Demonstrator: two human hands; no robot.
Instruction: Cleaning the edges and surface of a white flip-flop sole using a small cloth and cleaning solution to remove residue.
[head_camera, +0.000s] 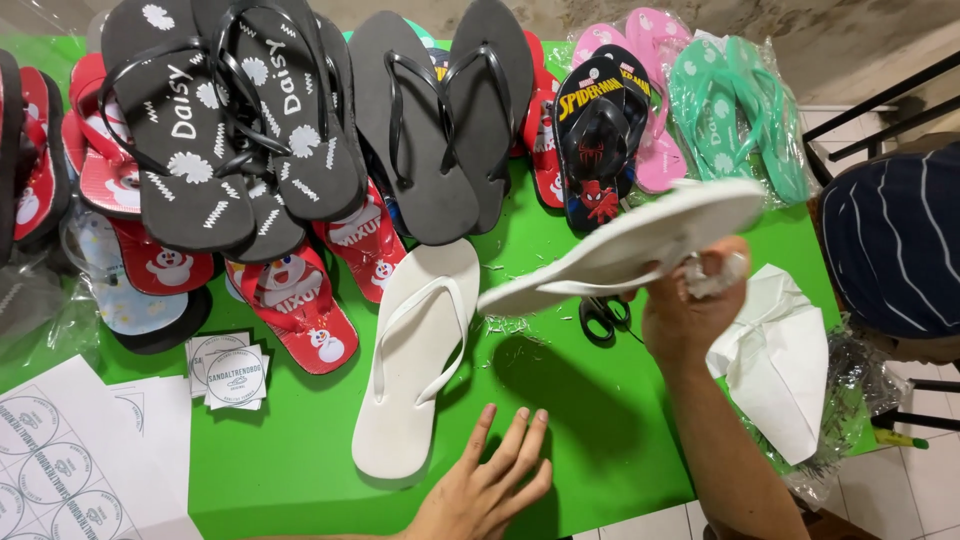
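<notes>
We've got our right hand up over the green table, fist closed round the heel end of a white flip-flop, with a scrap of clear wrap bunched in the same grip; the sole juts out to the left, tilted, clear of the tabletop; our left hand lies flat and empty on the green, fingers spread, just beside the toe of the second white flip-flop, which rests strap-up on the table; black scissors lie under the raised sole, white tissue paper to the right; rows of black, red, pink and teal pairs fill the far side. We'd judge this foam sole light, bendy and a touch springy, not fragile, matte enough not to slip; best gripped across the sole's edge near heel or waist, or hooked by the strap.
</notes>
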